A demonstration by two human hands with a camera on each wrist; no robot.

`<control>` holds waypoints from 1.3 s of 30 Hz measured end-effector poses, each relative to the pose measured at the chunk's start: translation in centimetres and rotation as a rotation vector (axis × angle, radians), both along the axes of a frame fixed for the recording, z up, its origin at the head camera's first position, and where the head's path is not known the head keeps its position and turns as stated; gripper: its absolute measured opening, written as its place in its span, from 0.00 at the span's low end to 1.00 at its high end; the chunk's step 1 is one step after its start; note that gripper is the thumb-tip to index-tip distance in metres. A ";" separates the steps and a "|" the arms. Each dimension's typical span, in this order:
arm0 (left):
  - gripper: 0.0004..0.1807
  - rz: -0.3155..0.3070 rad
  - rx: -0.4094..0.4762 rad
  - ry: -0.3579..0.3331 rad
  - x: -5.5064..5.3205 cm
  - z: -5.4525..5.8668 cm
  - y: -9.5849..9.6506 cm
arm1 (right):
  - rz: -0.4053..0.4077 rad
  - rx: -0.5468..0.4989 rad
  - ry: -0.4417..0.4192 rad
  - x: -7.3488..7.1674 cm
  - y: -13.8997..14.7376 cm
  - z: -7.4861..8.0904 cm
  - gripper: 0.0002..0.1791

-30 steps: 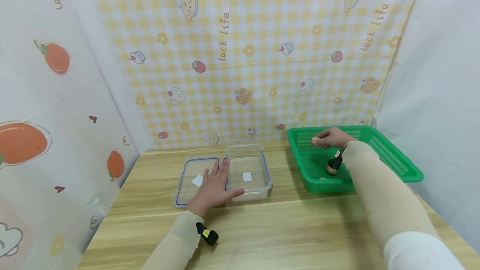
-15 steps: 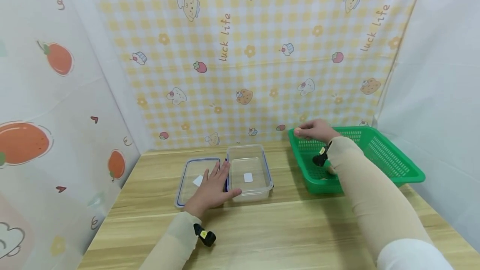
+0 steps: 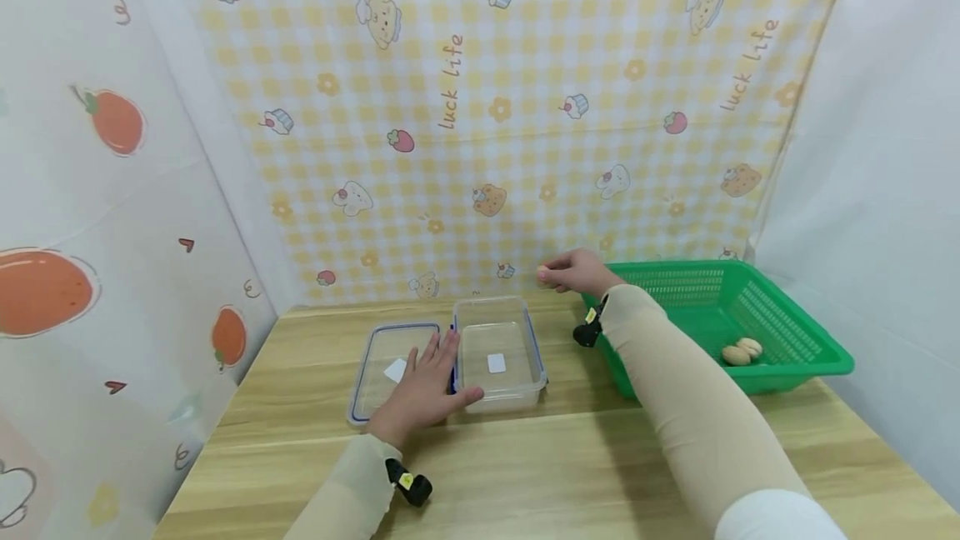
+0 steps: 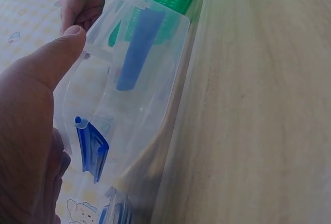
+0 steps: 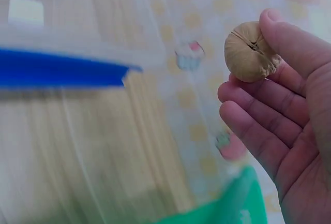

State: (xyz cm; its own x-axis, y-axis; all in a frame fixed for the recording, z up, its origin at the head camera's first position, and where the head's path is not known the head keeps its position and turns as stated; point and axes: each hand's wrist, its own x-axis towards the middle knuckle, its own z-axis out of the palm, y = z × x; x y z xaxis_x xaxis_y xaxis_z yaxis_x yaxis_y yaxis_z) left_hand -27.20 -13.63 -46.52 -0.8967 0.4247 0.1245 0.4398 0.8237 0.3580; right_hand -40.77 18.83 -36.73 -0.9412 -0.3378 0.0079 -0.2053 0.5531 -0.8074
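My right hand (image 3: 577,272) pinches a walnut (image 5: 251,52) between thumb and fingers, in the air between the green basket and a clear plastic food box (image 3: 510,390). In the right wrist view the walnut's round tan shell shows clearly. My left hand (image 3: 422,386) lies with fingers spread at the box's left side, its thumb over the near left rim. The left wrist view has that thumb (image 4: 64,48) touching the box, whose blue clips stand out. Left of the box lies its clear lid (image 3: 382,348) with a blue seal, partly covered by my hand.
A green plastic basket (image 3: 813,367) stands at the right, with two walnuts (image 3: 735,355) visible in its near part. Patterned cloth (image 3: 487,148) hangs behind the wooden table (image 3: 510,473), and pale sheets close off both sides.
My right hand has come left, out of the basket and past its left edge, carrying the walnut. The walnuts in the basket are now uncovered. My left hand stays nearly still.
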 end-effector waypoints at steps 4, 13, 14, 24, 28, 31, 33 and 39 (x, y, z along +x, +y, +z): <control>0.55 0.003 0.009 0.004 0.0 -0.3 0.1 | 0.025 -0.043 -0.015 0.0 -2.4 -1.0 0.25; 0.55 0.023 -0.005 0.023 0.1 -0.3 0.2 | 0.040 -0.128 -0.033 0.1 -7.0 -3.5 0.20; 0.55 0.024 -0.005 0.024 0.1 -0.3 0.2 | 0.040 -0.134 -0.030 0.0 -7.4 -3.9 0.20; 0.55 0.015 -0.004 0.018 0.2 -0.1 0.3 | -0.010 -0.173 -0.029 0.2 -11.2 -6.5 0.12; 0.55 0.013 -0.002 0.009 0.3 -0.1 0.4 | -0.058 -0.184 -0.049 0.5 -12.3 -7.3 0.12; 0.55 0.017 -0.001 0.008 0.3 -0.1 0.4 | -0.089 -0.162 -0.060 0.5 -12.8 -7.8 0.14; 0.55 0.021 -0.003 0.007 0.3 -0.1 0.4 | -0.106 -0.131 -0.061 0.4 -13.1 -8.3 0.15; 0.55 0.020 0.005 0.007 0.3 -0.1 0.3 | -0.169 -0.071 -0.126 0.2 -13.8 -9.3 0.15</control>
